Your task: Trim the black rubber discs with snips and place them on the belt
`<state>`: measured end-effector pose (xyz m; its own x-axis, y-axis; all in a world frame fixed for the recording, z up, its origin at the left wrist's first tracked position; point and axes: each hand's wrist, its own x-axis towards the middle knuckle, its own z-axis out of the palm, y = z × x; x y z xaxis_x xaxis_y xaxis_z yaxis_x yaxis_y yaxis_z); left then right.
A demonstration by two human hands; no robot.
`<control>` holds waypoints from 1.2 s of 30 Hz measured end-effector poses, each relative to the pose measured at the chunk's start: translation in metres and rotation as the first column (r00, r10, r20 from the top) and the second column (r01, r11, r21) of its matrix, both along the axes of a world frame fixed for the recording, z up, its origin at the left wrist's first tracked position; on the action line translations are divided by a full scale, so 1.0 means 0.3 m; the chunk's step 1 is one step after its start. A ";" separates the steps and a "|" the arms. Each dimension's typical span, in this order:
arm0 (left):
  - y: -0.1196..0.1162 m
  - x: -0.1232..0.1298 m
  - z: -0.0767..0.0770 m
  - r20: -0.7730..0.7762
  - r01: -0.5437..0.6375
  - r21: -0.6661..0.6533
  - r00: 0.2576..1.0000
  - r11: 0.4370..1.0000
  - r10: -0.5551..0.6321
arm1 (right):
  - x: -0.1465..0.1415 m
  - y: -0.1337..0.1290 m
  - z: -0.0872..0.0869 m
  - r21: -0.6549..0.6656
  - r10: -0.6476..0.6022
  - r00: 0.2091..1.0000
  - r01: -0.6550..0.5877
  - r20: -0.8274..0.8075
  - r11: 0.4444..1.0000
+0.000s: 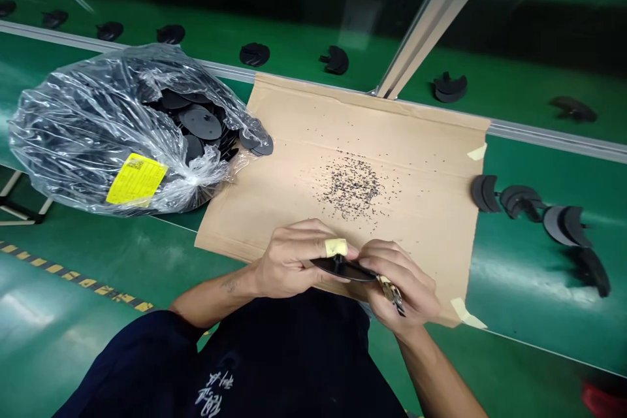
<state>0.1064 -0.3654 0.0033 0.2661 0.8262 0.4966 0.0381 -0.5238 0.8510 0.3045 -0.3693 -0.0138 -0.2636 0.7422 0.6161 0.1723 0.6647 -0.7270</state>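
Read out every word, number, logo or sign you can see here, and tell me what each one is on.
No text can be read for certain.
Yellow label on the clear plastic bag: lines of print, too small and blurred to read, with a square code in its corner.
White lettering on the dark top: handwriting-like strokes, too unclear to quote.

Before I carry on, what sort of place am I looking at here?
Probably a factory workstation: a clear bag full of black discs, similar black parts spread along the green surfaces, and yellow-and-black floor tape beside the bench.
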 end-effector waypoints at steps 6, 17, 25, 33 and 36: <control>0.003 -0.006 0.004 -0.003 0.007 -0.020 1.000 1.000 -0.007 | -0.002 -0.003 -0.008 -0.004 -0.001 1.000 0.001 0.008 1.000; -0.006 0.001 -0.010 0.004 0.081 -0.185 0.997 0.979 -0.082 | -0.027 -0.029 -0.016 -0.242 -0.102 0.986 0.069 -0.128 0.968; -0.005 -0.039 -0.027 0.181 0.217 -0.463 0.972 0.860 -0.148 | -0.011 -0.019 -0.008 -0.417 -0.025 0.993 -0.025 -0.115 0.908; -0.001 -0.031 -0.039 0.149 0.213 -0.532 0.976 0.820 -0.158 | 0.017 0.026 0.052 -0.240 0.109 0.994 -0.099 0.027 0.966; -0.010 -0.030 -0.038 0.145 0.222 -0.548 0.975 0.807 -0.170 | 0.014 0.029 0.057 -0.191 0.167 0.984 -0.153 0.056 0.970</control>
